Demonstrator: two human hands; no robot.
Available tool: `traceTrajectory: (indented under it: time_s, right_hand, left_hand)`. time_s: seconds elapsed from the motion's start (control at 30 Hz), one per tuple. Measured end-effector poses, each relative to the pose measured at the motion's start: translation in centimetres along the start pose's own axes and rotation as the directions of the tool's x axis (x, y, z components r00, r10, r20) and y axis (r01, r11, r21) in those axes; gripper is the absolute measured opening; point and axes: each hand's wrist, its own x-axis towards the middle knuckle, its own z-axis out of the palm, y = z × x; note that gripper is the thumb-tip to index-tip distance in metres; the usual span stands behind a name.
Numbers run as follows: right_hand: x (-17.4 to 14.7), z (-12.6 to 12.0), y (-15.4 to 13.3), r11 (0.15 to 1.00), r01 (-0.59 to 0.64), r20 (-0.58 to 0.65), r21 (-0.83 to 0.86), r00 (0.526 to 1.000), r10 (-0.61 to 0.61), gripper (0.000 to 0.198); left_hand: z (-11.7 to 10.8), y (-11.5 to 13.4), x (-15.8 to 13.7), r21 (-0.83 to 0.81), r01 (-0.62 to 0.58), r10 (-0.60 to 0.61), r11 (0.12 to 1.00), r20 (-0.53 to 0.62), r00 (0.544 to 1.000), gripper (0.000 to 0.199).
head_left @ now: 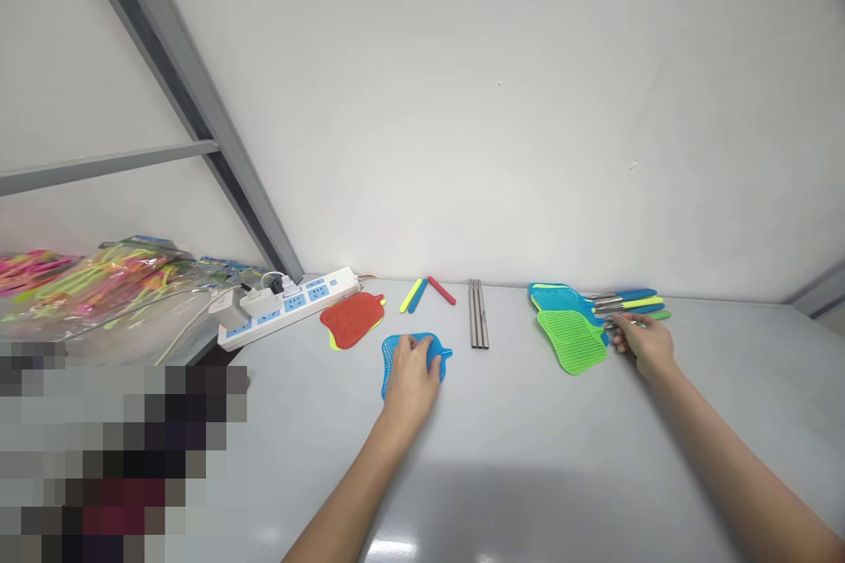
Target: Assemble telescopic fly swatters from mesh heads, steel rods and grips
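My left hand (413, 374) rests on a loose blue fly swatter head (389, 358), its fingers curled over the mesh. Farther right, my right hand (643, 341) pinches the metal shaft of a green fly swatter (573, 341). That green head overlaps a stack of fly swatters with a blue head (558, 297) on top. Their handles, among them a blue one (637, 294) and a yellow one (642, 304), point right. Between my hands lie several metal tubes (479, 317) side by side. Near them are a yellow handle (410, 296), a blue handle (418, 296) and a red handle (442, 290).
A red swatter head (353, 321) lies over a yellow one at the left. Behind it runs a white power strip (290, 308) with plugs and cables. Plastic bags of colourful items (125, 281) fill the far left. A white wall (502, 123) backs the grey table (515, 431).
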Motion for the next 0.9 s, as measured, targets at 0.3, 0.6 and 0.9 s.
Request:
traceTrajectory:
  time_s: [0.3, 0.6, 0.9]
  right_hand:
    - [-1.0, -0.2, -0.6, 0.996, 0.031, -0.001, -0.087, 1.0, -0.031, 0.014]
    - [-9.1, 3.2, -3.8, 0.993, 0.113, 0.334, -0.044, 0.938, -0.092, 0.03]
    - [-14.3, 10.4, -3.5, 0.977, 0.061, 0.715, -0.204, 0.691, 0.106, 0.025]
  left_hand:
    - [-0.1, -0.1, -0.1, -0.024, -0.011, 0.011, 1.0, 0.005, 1.0, 0.034]
    - [-0.2, 0.3, -0.3, -0.024, -0.005, 0.006, 1.0, 0.034, 0.999, 0.036]
    - [-0.9, -0.1, 0.1, -0.005, -0.068, 0.068, 0.998, 0.047, 0.997, 0.054]
